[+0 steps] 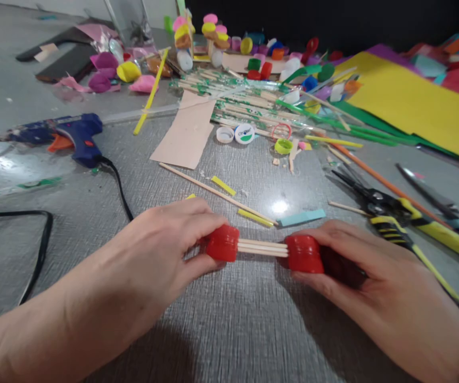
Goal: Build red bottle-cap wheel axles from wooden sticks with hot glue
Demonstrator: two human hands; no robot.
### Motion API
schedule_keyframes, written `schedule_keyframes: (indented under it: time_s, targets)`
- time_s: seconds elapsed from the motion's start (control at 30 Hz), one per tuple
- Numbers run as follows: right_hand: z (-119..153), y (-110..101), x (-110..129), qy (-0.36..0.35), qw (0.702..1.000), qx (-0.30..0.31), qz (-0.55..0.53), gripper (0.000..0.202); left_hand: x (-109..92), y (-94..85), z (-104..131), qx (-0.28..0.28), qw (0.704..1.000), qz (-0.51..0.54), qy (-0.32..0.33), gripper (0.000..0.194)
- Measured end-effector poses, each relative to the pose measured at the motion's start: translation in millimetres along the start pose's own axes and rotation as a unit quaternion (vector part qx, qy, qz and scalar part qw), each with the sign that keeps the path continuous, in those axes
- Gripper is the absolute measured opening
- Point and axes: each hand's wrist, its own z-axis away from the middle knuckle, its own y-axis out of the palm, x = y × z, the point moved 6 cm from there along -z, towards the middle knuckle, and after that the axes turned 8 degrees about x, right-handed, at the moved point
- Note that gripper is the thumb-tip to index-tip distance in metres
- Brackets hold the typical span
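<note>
The bare left hand [169,239] pinches one glossy red plastic piece [225,243]; the bare right hand [373,282] is clamped on another red plastic piece [305,254]; slim pale wooden sticks [262,248] span the gap between both pieces, over the grey textured table [253,335]; beyond lies a flat light-blue strip [301,217]; farther, at left, a blue plastic glue gun with an orange trigger [83,139].
</note>
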Motion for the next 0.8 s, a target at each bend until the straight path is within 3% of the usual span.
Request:
schedule_keyframes:
  time_s: [0.8]
  targets:
    - [-1.2, -0.5, -0.4, 0.006, 1.000, -0.008, 0.009, 0.016, -0.6, 2.2, 1.3, -0.011, 0.999, -0.034, -0.001, 0.015]
